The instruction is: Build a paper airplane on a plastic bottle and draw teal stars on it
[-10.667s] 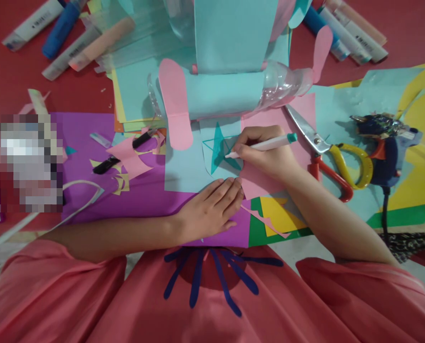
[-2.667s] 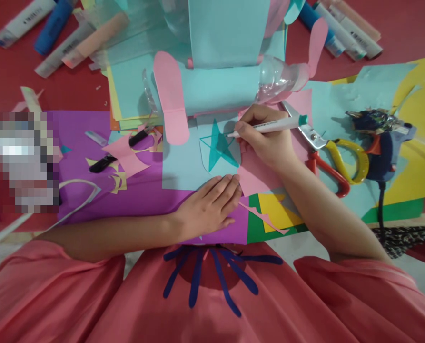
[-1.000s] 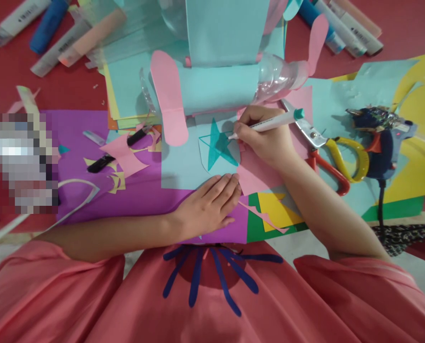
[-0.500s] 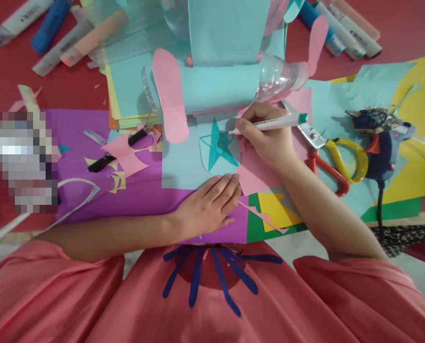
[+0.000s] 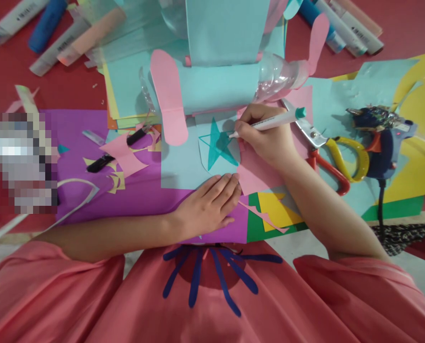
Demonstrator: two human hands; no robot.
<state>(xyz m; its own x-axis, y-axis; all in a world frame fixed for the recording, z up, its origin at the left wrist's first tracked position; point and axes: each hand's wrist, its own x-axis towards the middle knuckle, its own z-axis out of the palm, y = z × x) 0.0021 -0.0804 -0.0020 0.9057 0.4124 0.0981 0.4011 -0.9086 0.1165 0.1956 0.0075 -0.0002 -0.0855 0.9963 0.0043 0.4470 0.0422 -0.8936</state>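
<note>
My right hand (image 5: pixel 265 136) grips a white marker (image 5: pixel 274 120) with a teal end, its tip touching the right point of a star (image 5: pixel 217 145). Most of the star is filled in teal; its left point is only outlined. The star is drawn on a small light-blue piece lying on a light-blue sheet (image 5: pixel 176 166). My left hand (image 5: pixel 210 202) lies flat, fingertips on the sheet's lower edge. Just above stands a bottle model (image 5: pixel 219 88) wrapped in light-blue paper, with a pink paper blade (image 5: pixel 169 97) at its left and clear plastic at its right.
Scissors (image 5: pixel 335 157) with red and yellow handles lie right of my right hand, beside a blue glue gun (image 5: pixel 385 147) with a cable. Several markers (image 5: pixel 93 35) lie at the upper left, others (image 5: pixel 351 28) at the upper right. Paper scraps (image 5: pixel 128 155) cover the purple sheet (image 5: pixel 137 195).
The marker has tilted slightly, its teal end moving a little toward me and left. The right point of the star shows slightly more teal. My left hand stays in place.
</note>
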